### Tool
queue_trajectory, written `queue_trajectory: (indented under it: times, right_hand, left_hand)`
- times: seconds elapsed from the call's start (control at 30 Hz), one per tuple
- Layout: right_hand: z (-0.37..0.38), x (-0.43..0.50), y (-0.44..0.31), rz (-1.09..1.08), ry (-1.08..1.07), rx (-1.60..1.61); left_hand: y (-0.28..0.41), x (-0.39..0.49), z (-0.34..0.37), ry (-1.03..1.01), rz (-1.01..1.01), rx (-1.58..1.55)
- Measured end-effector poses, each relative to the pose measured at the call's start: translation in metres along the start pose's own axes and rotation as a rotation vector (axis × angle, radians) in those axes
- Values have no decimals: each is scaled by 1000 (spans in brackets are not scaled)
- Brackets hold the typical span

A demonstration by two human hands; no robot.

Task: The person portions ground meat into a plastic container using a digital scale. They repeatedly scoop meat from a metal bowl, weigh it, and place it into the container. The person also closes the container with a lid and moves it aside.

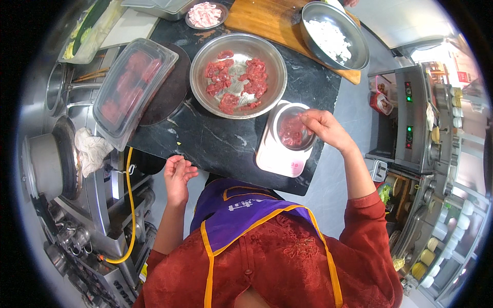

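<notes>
My right hand (pixel 321 127) reaches over the rim of a small round bowl (pixel 278 133) on a white kitchen scale (pixel 275 161). Its fingers touch or pinch the sliced raw red meat (pixel 291 133) in that bowl; the grip is partly hidden. My left hand (pixel 178 173), empty with fingers loosely curled and apart, hovers at the near left edge of the dark marbled worktop (pixel 227 146). Beyond the scale, a large steel bowl (pixel 277 92) holds several clumps of raw red meat (pixel 255 77). A lidded clear plastic container (pixel 134 92) of red meat lies tilted at left, partly over a dark round board (pixel 175 88).
At the back are a plate of pale pink sliced meat (pixel 204 15), a wooden cutting board (pixel 265 19) and a metal bowl with white pieces (pixel 331 40). Part of another person's hand (pixel 351 3) shows there. A pot (pixel 44 165) and yellow hose (pixel 133 208) are left.
</notes>
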State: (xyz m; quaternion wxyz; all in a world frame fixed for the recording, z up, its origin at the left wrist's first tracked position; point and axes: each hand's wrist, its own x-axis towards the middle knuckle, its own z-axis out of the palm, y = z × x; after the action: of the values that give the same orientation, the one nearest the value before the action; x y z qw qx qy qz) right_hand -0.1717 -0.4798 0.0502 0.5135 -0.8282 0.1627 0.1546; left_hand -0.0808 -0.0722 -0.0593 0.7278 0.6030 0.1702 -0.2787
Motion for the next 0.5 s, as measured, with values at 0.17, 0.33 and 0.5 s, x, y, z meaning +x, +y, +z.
queue_trajectory:
  times: [0.17, 0.33, 0.5]
  right_hand:
    - [-6, -11, -7, 16, -8, 115]
    - [-6, -21, -4, 11, 28, 219]
    - [18, -18, 2, 38, 138, -759]
  left_hand:
    - [0, 0, -2, -15, -13, 0]
    - [0, 0, -3, -30, -19, 0]
    - [1, -1, -3, -28, -19, 4]
